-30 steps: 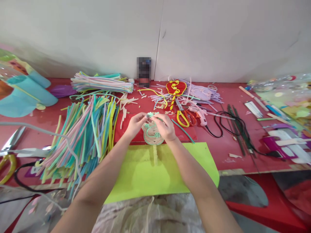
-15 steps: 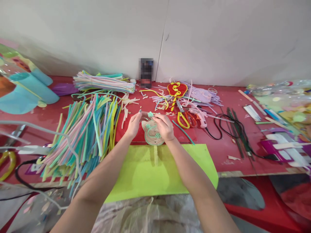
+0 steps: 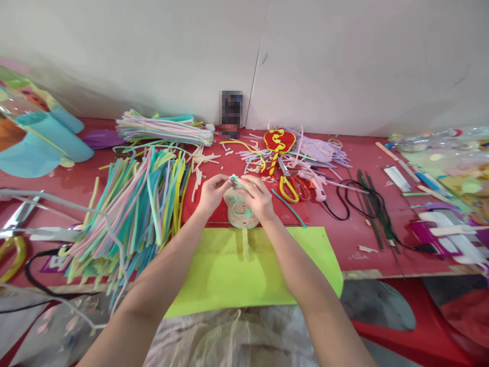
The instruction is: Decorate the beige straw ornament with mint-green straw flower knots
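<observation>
A small mint-green pipe-cleaner flower is held between both hands above the table. The fingertips of my left hand pinch it from the left. From the other side, my right hand grips it with bent fingers that partly hide it. Just below lies a pale, fan-shaped pipe-cleaner piece with green flowers and a curled green line on its face. Its pale yellow handle rests on the lime-green sheet. My right hand covers part of the fan's upper right side.
Bundled pipe cleaners fill the left side. To the right lie yellow-handled scissors, a pink glue gun with a black cable, and a red-and-yellow fan. A teal pipe cleaner lies beside my right hand. A pixelated upright object stands at the wall.
My left hand has moved slightly right and its fingers have closed on the small flower. Earlier they were apart from it. My right hand stays at the flower.
</observation>
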### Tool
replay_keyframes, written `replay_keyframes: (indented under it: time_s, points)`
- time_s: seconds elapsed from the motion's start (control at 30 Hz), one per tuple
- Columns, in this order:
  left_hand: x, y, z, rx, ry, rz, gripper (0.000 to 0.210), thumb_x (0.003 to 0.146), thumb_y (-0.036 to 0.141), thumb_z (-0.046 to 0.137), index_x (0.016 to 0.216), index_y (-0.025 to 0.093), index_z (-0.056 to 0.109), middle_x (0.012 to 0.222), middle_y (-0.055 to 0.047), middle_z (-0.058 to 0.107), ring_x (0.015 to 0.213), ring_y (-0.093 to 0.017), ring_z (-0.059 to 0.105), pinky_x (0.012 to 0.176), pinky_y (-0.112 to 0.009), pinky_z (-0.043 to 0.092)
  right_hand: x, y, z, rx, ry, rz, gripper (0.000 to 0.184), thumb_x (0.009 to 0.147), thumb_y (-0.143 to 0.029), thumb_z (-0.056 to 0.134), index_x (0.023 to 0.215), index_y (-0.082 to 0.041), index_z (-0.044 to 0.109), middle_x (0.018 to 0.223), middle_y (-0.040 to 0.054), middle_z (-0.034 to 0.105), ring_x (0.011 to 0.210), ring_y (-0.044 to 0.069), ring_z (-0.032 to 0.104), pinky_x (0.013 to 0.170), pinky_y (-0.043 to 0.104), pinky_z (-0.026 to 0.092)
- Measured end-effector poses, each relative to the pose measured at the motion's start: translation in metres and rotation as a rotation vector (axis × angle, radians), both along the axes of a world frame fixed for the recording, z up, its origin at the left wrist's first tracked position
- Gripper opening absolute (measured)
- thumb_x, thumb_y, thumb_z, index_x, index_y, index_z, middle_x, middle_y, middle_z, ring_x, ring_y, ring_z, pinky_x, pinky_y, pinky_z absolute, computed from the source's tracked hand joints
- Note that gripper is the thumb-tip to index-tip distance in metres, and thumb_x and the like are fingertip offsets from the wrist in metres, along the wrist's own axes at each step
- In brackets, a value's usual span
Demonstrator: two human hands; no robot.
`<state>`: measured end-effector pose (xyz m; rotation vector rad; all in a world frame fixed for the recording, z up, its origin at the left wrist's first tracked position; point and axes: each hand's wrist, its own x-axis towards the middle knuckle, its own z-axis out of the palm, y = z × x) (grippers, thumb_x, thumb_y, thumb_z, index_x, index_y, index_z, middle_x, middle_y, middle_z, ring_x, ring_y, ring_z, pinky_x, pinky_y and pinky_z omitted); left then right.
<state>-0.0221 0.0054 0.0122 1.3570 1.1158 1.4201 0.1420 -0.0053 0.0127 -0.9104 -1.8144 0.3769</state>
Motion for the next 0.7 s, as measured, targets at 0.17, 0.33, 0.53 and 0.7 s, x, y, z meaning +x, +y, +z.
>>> replay_keyframes:
  time_s: [0.17,0.33,0.53,0.7]
  points:
    - [-0.002,0.004,-0.003,-0.016,-0.066,0.123,0.026,0.074,0.042,0.065,0.080,0.016,0.068,0.075,-0.002,0.068,0.072,-0.013,0.063,0.071,-0.025,0.049,0.005,0.013,0.000,-0.188,0.493,-0.129,0.037,0.092,-0.046,0.034,0.106,-0.023,0.060,0.108,0.0072,0.064,0.102,0.018,0.060,0.090,0.038,0.049]
    - [-0.002,0.005,-0.005,-0.021,-0.097,0.104,0.023,0.074,0.039,0.066,0.079,0.017,0.068,0.076,-0.002,0.068,0.073,-0.013,0.063,0.069,-0.024,0.048,0.024,0.035,-0.016,-0.336,0.929,-0.258,0.041,0.088,-0.052,0.037,0.092,-0.019,0.060,0.097,0.0073,0.066,0.093,0.017,0.064,0.081,0.035,0.052]
    - [-0.002,0.005,-0.005,-0.009,-0.096,0.101,0.021,0.074,0.037,0.066,0.079,0.017,0.067,0.074,-0.002,0.068,0.071,-0.013,0.063,0.069,-0.025,0.048,0.030,0.044,-0.028,-0.401,1.041,-0.282,0.041,0.085,-0.053,0.040,0.089,-0.018,0.060,0.093,0.0076,0.066,0.092,0.017,0.065,0.082,0.035,0.052]
    - [-0.001,0.004,-0.004,-0.008,-0.067,0.096,0.021,0.075,0.038,0.065,0.079,0.017,0.068,0.073,-0.002,0.068,0.071,-0.013,0.062,0.069,-0.025,0.048,0.028,0.031,-0.013,-0.192,0.568,-0.413,0.040,0.090,-0.048,0.034,0.099,-0.020,0.061,0.108,0.0103,0.061,0.107,0.020,0.058,0.089,0.041,0.049]
